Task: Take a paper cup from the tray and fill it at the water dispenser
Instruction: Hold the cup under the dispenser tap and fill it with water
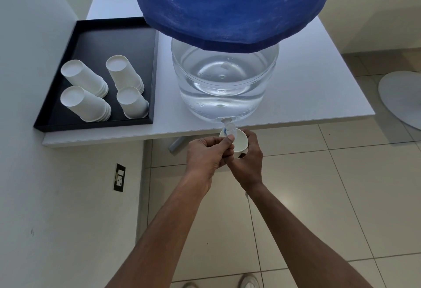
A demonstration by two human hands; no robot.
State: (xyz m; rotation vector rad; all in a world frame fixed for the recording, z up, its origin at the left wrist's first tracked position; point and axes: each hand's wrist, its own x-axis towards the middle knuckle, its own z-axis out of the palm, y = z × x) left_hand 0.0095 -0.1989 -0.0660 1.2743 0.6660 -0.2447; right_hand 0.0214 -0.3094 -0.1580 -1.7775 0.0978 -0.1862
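Note:
A white paper cup (239, 142) is held upright under the tap (228, 126) of the clear water jug (224, 82), just past the table's front edge. My right hand (249, 159) wraps around the cup from the right and below. My left hand (209, 154) reaches in from the left, thumb and fingers pinched on the tap's tip. The jug stands on the white table (319, 82) with a blue cover (232, 2) over its top. Whether water is flowing is unclear. The black tray (114, 34) to the left holds several stacks of upturned white cups (87, 103).
A white wall with a dark socket plate (119, 177) lies on the left. Tiled floor spreads below and to the right, with a white round base (401, 98) at the far right. My shoes (249, 281) show at the bottom edge.

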